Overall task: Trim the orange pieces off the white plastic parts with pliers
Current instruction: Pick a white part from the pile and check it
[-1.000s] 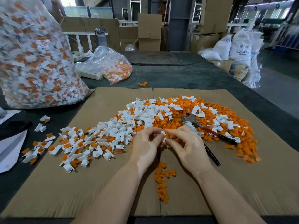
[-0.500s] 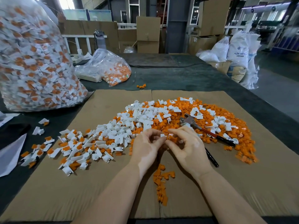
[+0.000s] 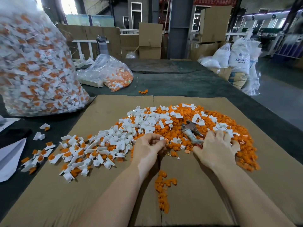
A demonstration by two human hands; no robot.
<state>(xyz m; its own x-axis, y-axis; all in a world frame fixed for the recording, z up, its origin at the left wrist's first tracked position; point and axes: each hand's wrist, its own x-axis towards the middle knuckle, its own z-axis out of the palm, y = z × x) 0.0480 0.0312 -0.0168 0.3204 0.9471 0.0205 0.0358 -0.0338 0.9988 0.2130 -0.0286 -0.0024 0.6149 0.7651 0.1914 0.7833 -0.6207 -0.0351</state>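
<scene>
My left hand [image 3: 148, 149] pinches a small white plastic part with an orange piece [image 3: 164, 140] at its fingertips. My right hand [image 3: 216, 149] lies over the handles of the pliers [image 3: 191, 131], whose metal jaws stick out to its upper left; whether its fingers grip the handles is hidden. A pile of white parts [image 3: 131, 128] spreads across the cardboard sheet [image 3: 98, 185], and a heap of cut orange pieces [image 3: 229, 122] sits to the right. A short trail of orange pieces [image 3: 162, 189] lies between my forearms.
A large clear bag of untrimmed parts [image 3: 32, 71] stands at the left. A smaller bag [image 3: 113, 74] lies behind the cardboard. White paper [image 3: 9, 158] lies at the left edge. Boxes and sacks [image 3: 239, 59] stand beyond the dark table.
My right hand has left the part that both hands held and moved right onto the pliers' handles. My left hand keeps the part.
</scene>
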